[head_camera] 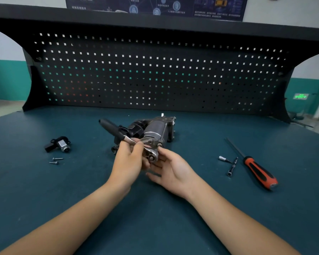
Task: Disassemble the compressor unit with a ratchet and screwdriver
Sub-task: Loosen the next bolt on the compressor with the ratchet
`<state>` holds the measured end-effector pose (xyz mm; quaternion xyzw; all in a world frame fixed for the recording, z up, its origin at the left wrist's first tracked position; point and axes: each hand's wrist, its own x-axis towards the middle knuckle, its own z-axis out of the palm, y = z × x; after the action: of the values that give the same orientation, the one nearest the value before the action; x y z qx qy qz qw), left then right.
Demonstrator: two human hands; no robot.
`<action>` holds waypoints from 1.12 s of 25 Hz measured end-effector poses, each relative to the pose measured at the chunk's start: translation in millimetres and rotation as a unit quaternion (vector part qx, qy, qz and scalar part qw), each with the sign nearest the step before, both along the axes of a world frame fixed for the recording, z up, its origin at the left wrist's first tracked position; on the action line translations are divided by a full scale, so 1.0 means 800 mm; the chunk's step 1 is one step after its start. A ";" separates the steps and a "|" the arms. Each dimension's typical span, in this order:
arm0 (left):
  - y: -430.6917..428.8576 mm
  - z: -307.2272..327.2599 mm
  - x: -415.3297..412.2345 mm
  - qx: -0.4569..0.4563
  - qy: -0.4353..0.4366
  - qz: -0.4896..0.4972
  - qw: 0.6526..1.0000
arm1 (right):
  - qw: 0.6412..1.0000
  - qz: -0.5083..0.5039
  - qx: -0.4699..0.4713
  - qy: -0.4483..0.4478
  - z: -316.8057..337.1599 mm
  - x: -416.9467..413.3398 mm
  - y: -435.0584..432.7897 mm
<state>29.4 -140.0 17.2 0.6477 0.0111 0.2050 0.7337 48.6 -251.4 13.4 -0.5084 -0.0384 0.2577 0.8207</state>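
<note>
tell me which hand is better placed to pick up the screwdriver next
Right, probably. The screwdriver lies on the right side of the table, nearer the right hand, whose fingers look relaxed. The left hand grips the ratchet.

On the green table (173,218), the left grip (129,161) holds the ratchet (116,133) by its shank, with the black handle slanting up to the left. The right grip (171,168) touches the ratchet's head from below, just in front of the compressor unit (155,128). The screwdriver (258,172) lies well to the right.
</note>
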 end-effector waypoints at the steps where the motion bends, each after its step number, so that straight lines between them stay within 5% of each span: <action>1: 0.000 0.002 0.000 -0.030 0.011 -0.001 0.999 | 1.000 -0.006 -0.001 -0.004 0.000 0.000 0.000; 4: 0.001 0.002 -0.009 0.206 -0.092 0.022 0.974 | 0.999 -0.032 -0.025 -0.014 0.000 0.001 -0.002; 6: 0.001 0.002 -0.012 0.414 -0.192 0.051 0.889 | 0.998 -0.042 -0.041 -0.014 -0.001 0.001 -0.003; 8: 0.003 0.005 -0.010 0.517 -0.233 0.073 0.821 | 0.998 -0.047 -0.044 -0.010 -0.001 0.001 -0.003; 10: 0.006 0.007 -0.009 0.480 -0.236 0.063 0.843 | 0.998 -0.043 -0.040 -0.013 -0.001 0.000 -0.002; 13: 0.007 -0.001 -0.004 0.198 -0.115 0.018 0.973 | 0.999 -0.032 -0.019 -0.008 0.000 -0.002 -0.002; 15: 0.005 -0.001 -0.001 0.030 -0.018 0.001 0.999 | 0.999 -0.033 -0.015 -0.015 0.000 -0.002 -0.003; 17: 0.005 0.000 -0.002 0.086 -0.028 0.008 0.996 | 0.998 -0.045 -0.028 -0.031 -0.001 -0.003 -0.002; 19: 0.006 0.002 -0.009 0.287 -0.141 0.052 0.946 | 0.997 -0.060 -0.036 -0.032 -0.002 -0.002 -0.003; 22: 0.008 0.001 -0.008 0.556 -0.301 0.118 0.766 | 0.997 -0.073 -0.031 -0.024 -0.002 0.000 -0.006; 23: 0.009 0.001 -0.006 0.574 -0.318 0.126 0.744 | 0.997 -0.073 -0.029 -0.024 -0.002 0.000 -0.007; 25: 0.008 0.002 -0.010 0.525 -0.275 0.119 0.796 | 0.997 -0.057 -0.035 -0.028 -0.002 -0.003 -0.008; 28: 0.011 0.003 -0.007 0.244 -0.077 0.047 0.965 | 0.999 -0.020 -0.036 -0.030 -0.001 -0.005 -0.006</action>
<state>24.0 -131.3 20.0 0.7884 -0.0653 0.2850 0.5413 44.7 -256.2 12.5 -0.5454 -0.0436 0.2272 0.8056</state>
